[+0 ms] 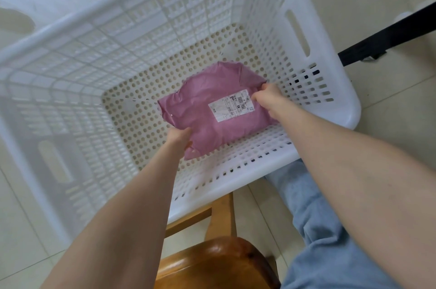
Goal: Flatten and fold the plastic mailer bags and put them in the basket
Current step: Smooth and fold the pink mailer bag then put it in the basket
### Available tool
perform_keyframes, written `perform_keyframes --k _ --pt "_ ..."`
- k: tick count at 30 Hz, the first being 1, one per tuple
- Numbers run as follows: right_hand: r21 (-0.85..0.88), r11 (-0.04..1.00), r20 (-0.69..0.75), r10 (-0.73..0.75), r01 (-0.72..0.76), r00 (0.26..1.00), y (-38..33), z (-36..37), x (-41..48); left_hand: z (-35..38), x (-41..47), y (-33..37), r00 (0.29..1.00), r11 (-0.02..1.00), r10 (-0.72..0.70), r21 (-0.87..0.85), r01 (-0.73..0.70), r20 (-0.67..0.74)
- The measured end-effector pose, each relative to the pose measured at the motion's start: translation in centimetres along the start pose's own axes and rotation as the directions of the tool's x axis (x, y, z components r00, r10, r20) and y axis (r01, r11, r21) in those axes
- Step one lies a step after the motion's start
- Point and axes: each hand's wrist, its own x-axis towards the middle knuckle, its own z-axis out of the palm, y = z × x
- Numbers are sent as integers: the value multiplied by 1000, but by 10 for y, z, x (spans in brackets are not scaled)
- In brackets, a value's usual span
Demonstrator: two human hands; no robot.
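The folded pink bag (200, 102) is down inside the white basket (236, 166), near its floor; the left hand (178, 135) pinches one corner and the right hand (267, 97) pinches the other side; it looks light, soft and slippery, so holding both edges seems best.

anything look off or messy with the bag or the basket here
Nothing is spilled or damaged. The pink mailer bag is folded but creased and puffy rather than flat, and it sits skewed to the walls of the white laundry basket. The left hand and right hand grip its opposite edges.
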Motion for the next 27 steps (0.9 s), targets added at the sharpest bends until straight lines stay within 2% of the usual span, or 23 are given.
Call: perform_keyframes --k 4,6,10,12,18,20,23,27 --pt "12 999 64 -52 51 997 -1 2 -2 -1 -5 -1 1000 999 -6 35 6 11" --pt "30 997 65 -68 67 996 -2 3 -2 -1 -7 2 1000 996 2 84 -4 16" --pt "-7 998 60 -64 64 996 -4 5 -6 -1 -8 8 999 999 2 38 -3 47" --pt "-8 998 59 -57 58 997 -5 5 -10 -1 -14 11 999 998 -3 70 1 36" --pt "-62 996 30 -62 64 998 -4 3 -22 6 -38 23 994 981 105 160 -106 15" --pt "-109 991 -2 -79 79 997 -6 -1 -29 9 -47 30 978 945 210 255 -203 2" --pt "-228 966 -57 -135 119 989 -11 -5 -44 11 -65 46 912 818 409 433 -378 24" --pt "-330 920 -65 -248 214 967 -25 -13 -77 16 -95 66 823 667 558 536 -518 102"
